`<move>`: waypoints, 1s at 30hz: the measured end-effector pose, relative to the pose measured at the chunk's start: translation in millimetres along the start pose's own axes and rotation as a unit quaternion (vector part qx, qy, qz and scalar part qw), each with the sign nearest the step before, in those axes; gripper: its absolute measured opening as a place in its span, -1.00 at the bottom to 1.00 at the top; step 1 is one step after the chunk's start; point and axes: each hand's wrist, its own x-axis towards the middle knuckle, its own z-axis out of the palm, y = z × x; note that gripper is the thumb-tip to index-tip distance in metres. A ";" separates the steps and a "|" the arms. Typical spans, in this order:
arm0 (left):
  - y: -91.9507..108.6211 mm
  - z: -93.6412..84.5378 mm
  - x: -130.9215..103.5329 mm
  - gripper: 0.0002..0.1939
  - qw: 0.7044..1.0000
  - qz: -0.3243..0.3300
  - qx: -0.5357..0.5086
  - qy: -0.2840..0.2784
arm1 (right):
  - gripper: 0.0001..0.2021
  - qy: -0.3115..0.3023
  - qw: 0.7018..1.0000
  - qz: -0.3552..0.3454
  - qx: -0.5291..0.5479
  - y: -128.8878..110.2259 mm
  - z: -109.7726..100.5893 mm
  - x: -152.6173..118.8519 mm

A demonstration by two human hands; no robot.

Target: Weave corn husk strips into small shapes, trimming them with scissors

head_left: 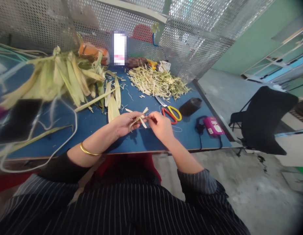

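Observation:
Just above the blue table, my left hand (pixel 128 123) grips several narrow strips of corn husk (pixel 143 122) that cross one another and stick out past the fingers. My right hand (pixel 161 125) meets them from the right, thumb and fingers pinched together at the strips' edge; what lies inside that pinch is too small to make out. Scissors (pixel 169 112) with one red and one yellow handle lie right beside the right hand. Behind my hands is a heap of cut husk strips (pixel 156 81). A few wider husk pieces (pixel 113 109) lie past my left hand.
A big pile of whole corn husks (pixel 65 75) covers the table's left, near a dark flat panel (pixel 18 119) and a white cable (pixel 74 127). On the right stand a dark thread spool (pixel 190 106) and a magenta box (pixel 213 126). A perforated metal screen (pixel 97 23) closes the back.

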 end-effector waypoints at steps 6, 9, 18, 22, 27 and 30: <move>1.4 0.1 -1.1 -0.82 0.999 -0.033 0.000 -0.034 | -0.79 -0.018 0.975 -0.097 -0.198 -10.8 4.5 -23.1; 7.5 -1.3 -4.0 -0.83 1.000 -0.015 0.009 -0.023 | -0.80 -0.019 0.975 -0.093 -0.199 -8.7 7.1 -30.2; 20.3 -7.3 -11.5 -0.90 0.998 0.026 0.039 0.034 | -0.83 -0.044 0.998 -0.051 -0.003 -11.8 -6.0 -46.0; 23.0 -14.2 -13.5 -0.90 0.996 0.042 0.057 0.048 | -0.84 -0.083 0.994 -0.065 0.006 1.6 -24.3 -41.5; 28.9 -18.8 -17.4 -0.90 0.994 0.047 0.077 0.057 | -0.82 0.051 0.973 0.048 -0.221 38.9 -43.2 -22.6; 31.0 -21.3 -18.2 -0.91 0.994 0.051 0.085 0.057 | -0.79 0.035 0.938 0.087 -0.335 57.6 -54.2 -5.8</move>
